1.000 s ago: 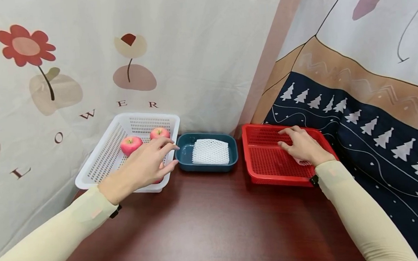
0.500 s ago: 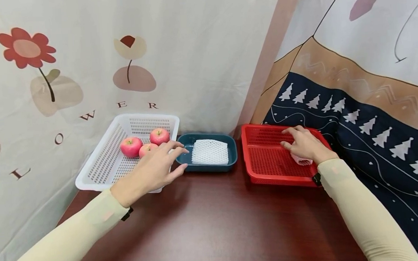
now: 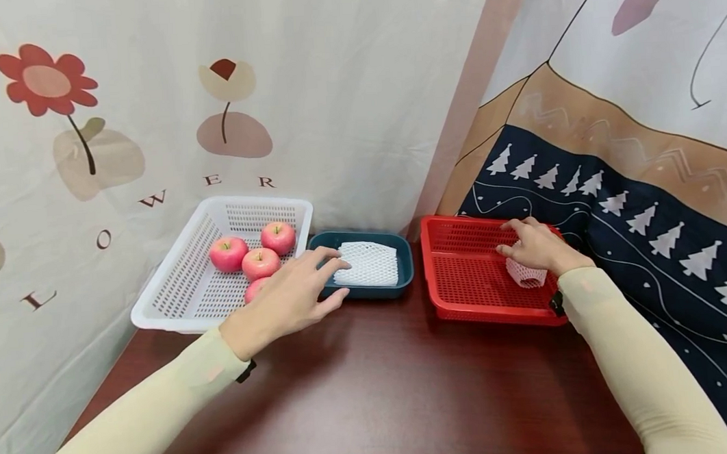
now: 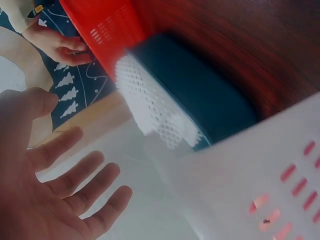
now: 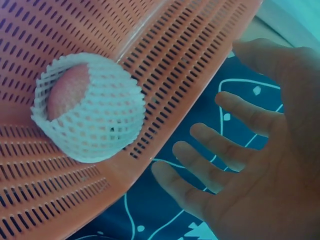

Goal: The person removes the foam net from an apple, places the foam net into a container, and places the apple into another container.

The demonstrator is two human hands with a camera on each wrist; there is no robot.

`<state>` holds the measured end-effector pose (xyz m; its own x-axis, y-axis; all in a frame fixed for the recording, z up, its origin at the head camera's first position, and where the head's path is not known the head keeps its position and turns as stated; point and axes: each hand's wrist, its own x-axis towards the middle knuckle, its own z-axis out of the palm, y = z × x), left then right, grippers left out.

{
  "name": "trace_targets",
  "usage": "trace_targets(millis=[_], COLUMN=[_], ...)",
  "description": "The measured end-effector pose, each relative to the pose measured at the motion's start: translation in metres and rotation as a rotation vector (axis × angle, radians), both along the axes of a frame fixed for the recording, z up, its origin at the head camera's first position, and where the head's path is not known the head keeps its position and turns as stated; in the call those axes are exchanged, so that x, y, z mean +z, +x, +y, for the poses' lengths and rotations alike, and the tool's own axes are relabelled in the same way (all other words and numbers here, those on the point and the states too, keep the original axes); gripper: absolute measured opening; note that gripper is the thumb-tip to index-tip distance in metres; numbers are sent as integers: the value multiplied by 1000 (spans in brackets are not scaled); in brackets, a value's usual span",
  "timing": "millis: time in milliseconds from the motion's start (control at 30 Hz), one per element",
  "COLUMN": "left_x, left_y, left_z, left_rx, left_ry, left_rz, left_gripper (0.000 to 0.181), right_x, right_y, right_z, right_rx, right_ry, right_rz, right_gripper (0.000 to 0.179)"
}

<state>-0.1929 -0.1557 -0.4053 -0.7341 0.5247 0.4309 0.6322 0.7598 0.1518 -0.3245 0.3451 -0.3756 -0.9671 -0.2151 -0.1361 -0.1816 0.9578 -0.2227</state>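
In the head view my left hand (image 3: 289, 292) hovers with loosely bent fingers between the white basket (image 3: 164, 316) and the dark teal box (image 3: 357, 294). Its palm holds nothing in the left wrist view. White foam fruit nets (image 3: 365, 264) lie flat in the box, closest to those fingertips. My right hand (image 3: 534, 245) is above the right side of the red basket (image 3: 460, 307), fingers spread and holding nothing. Below it rests an apple in a foam net (image 5: 95, 112), its reddish skin showing through the opening. Several bare apples (image 3: 228, 254) sit in the white basket, one partly hidden by my left hand.
Everything stands on a dark red-brown table (image 3: 372, 384). A pale printed curtain (image 3: 358, 117) hangs directly behind the white basket and box. Navy fabric with white trees (image 3: 651, 294) borders the table at right.
My left hand has moved right, from over the white basket toward the teal box, uncovering more apples. My right hand has shifted slightly right, exposing more of the netted apple.
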Motion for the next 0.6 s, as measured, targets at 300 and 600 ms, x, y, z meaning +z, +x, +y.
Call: trace_targets(millis=[300,600], left_x=[-2,-5], left_y=[-3,-7], left_z=[14,35], left_rx=[-26,-61], left_ry=[8,8], left_rz=[1,14], left_gripper=[50,50], right_x=[-5,-7], right_y=[-10,-15], right_z=[9,13], right_rx=[-14,-48], right_ry=[28,32], right_rz=[-47,-124], right_gripper=[80,89])
